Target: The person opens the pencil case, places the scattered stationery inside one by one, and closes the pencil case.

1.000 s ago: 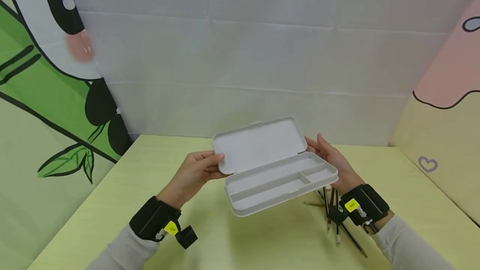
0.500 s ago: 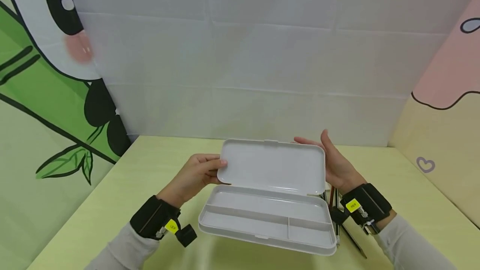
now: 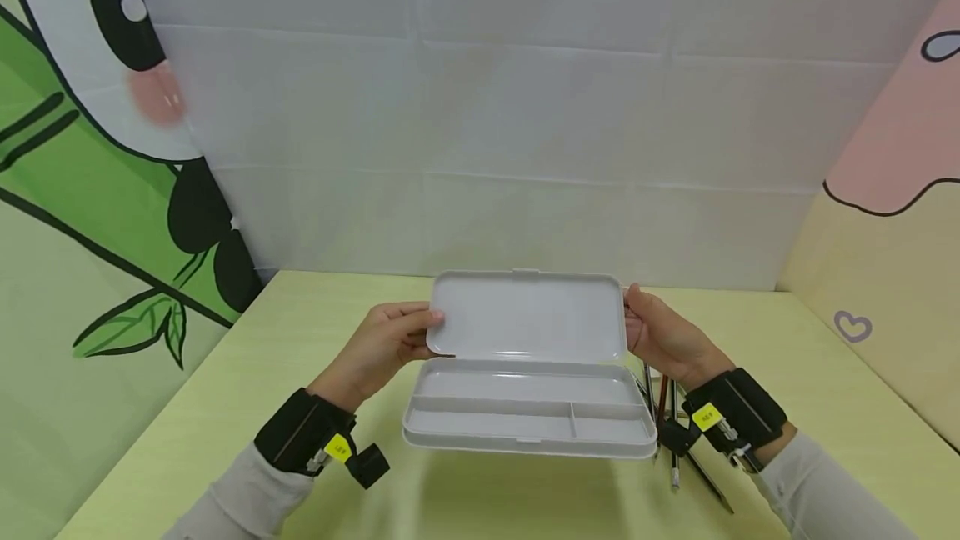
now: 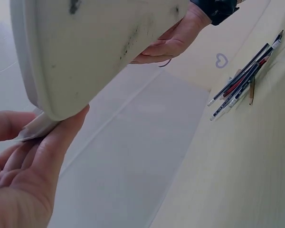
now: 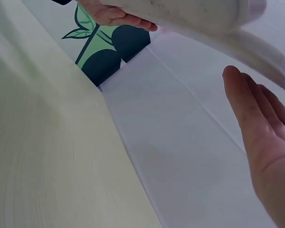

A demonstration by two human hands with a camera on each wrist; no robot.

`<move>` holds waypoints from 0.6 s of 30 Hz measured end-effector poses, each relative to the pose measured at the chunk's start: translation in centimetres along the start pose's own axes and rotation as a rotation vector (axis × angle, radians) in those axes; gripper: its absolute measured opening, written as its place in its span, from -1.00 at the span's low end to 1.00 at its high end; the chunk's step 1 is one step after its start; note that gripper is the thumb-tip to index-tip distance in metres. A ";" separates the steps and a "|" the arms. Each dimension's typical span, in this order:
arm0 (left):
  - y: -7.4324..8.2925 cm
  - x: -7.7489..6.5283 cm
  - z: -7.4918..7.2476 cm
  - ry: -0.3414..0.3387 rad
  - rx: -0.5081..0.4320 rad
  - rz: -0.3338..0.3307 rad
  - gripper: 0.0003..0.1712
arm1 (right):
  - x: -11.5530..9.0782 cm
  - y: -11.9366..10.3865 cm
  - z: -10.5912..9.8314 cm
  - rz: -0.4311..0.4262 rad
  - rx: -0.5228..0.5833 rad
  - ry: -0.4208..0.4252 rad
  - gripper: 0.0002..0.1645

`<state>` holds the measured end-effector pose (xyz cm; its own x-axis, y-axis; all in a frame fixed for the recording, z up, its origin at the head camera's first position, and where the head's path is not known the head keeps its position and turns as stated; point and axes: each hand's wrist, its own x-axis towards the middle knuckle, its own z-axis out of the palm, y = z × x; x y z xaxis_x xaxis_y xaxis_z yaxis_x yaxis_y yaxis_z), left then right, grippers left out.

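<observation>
A white plastic pencil case (image 3: 527,315) hangs unfolded above the table, lid up at the back and divided tray towards me. My left hand (image 3: 390,344) pinches the lid's left edge, thumb on its inner face and fingers behind. At the lid's right edge is my right hand (image 3: 667,340), thumb raised. In the right wrist view, that hand's straight fingers (image 5: 249,104) lie just below the lid, with a gap showing. Dark smudges mark the case's underside (image 4: 104,52) in the left wrist view.
Several pencils (image 4: 247,78) lie in a loose heap on the pale yellow table (image 3: 337,432), partly behind the right wrist in the head view. A white sheet wall (image 3: 480,107) closes off the back, with printed panels at both sides.
The case swung from a tilt to face me, dipped lower, then rose slightly and shifted left. My right hand spread from its edge, then drew its thumb back close to the lid.
</observation>
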<state>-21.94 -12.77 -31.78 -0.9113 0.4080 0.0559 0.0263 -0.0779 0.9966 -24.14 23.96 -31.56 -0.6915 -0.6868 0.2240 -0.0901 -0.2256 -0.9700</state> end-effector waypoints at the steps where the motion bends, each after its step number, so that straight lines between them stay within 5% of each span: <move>1: 0.0 0.0 0.0 0.005 -0.001 0.001 -0.44 | 0.1 -0.1 0.1 0.006 0.004 0.007 -0.55; 18: -0.6 1.4 -1.4 0.003 0.062 -0.005 -0.42 | 0.6 0.2 0.2 0.120 -0.116 0.188 -0.67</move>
<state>-23.77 -13.41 -32.35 -0.9125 0.4058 0.0508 0.0470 -0.0192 0.9987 -24.46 23.38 -31.60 -0.8226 -0.5606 0.0953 -0.0733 -0.0616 -0.9954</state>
